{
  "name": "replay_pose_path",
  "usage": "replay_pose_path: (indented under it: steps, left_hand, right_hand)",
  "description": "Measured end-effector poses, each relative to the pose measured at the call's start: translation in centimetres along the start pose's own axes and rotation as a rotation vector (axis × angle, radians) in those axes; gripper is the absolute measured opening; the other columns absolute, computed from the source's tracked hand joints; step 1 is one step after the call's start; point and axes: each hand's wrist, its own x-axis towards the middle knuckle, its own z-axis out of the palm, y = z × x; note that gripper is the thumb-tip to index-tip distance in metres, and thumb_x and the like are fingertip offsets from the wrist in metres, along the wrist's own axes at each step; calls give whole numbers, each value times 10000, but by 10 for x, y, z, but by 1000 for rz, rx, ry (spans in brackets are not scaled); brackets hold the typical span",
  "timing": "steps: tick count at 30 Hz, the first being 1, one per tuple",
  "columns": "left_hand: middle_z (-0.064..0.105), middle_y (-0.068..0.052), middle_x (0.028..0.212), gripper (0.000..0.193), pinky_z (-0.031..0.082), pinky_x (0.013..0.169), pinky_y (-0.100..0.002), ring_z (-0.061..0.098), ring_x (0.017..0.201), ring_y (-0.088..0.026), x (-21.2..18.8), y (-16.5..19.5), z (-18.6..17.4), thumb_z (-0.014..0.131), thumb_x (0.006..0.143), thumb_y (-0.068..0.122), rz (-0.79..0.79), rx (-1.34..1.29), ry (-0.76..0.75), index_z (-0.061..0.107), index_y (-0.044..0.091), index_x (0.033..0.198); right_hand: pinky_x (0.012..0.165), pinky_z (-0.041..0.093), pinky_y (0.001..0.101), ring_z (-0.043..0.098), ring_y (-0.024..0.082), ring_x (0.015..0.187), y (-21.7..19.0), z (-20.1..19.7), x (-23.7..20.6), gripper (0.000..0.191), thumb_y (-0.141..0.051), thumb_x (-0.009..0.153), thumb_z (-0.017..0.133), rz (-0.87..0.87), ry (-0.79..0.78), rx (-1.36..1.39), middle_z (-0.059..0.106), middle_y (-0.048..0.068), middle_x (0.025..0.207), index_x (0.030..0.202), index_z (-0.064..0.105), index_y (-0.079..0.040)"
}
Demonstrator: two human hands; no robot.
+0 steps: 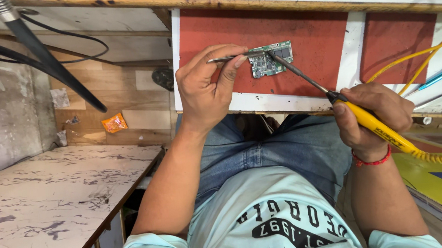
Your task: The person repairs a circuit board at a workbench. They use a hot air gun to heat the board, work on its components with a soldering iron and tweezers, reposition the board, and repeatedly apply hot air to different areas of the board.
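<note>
1. The left hand [205, 87] is closed in a pinch on a pair of metal tweezers [236, 57], thumb and forefinger pressed on the shanks; the tweezer tips reach to the right, onto the upper left part of a small green circuit board [265, 63]
2. The circuit board lies on a red mat [299, 39] that covers the white-edged bench; it sits near the mat's middle, just right of the left hand's fingertips, with small silver parts on its face
3. The right hand [371, 116] is wrapped in a fist round the yellow handle of a soldering iron [339, 101]; the iron's dark metal shaft slants up and to the left, and its tip meets the board close to the tweezer tips
4. A yellow cable [421, 53] runs from the handle's rear and loops up along the right edge; a red thread band [371, 160] circles the right wrist
5. Below the bench are the person's blue jeans [289, 149] and pale blue shirt; to the left stands a marbled white tabletop [38, 209], and a black lamp arm [44, 55] crosses the upper left corner
</note>
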Motion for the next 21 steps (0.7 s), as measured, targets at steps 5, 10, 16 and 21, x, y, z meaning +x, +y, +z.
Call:
replay_pose_path:
  steps: [5,10,16,21]
  left_hand:
    - [766,-91,1028,109,588,798,-251,741,891,-141,-3,8,1,724,1022,86,-16,2,33,727,-5,1082]
    - [771,-76,1011,141,576,786,-241,716,880,-107,-9,12,6,717,1021,120,-51,-37,72,731,-9,1075]
    - [769,-76,998,143,589,809,-243,732,906,-98,-9,13,10,705,1016,122,-42,-54,84,732,-6,1072]
    - [771,-81,944,144,546,723,-249,679,805,-102,-8,12,6,722,1001,107,-129,-4,68,754,-17,1065]
  right_hand:
    - [700,561,282,725,231,736,-2,-2,0,178,-120,1027,792,-9,0,43,720,145,837,986,686,18]
    - [682,547,281,712,220,718,-11,-9,1,165,-119,989,793,-44,-26,-1,712,140,851,969,691,9]
    - [653,533,285,706,226,737,-19,-13,4,147,-105,953,793,-14,-9,-10,716,131,867,947,691,1]
    - [660,536,280,703,210,699,-19,-12,9,145,-97,959,787,15,-16,29,713,125,868,949,679,-1]
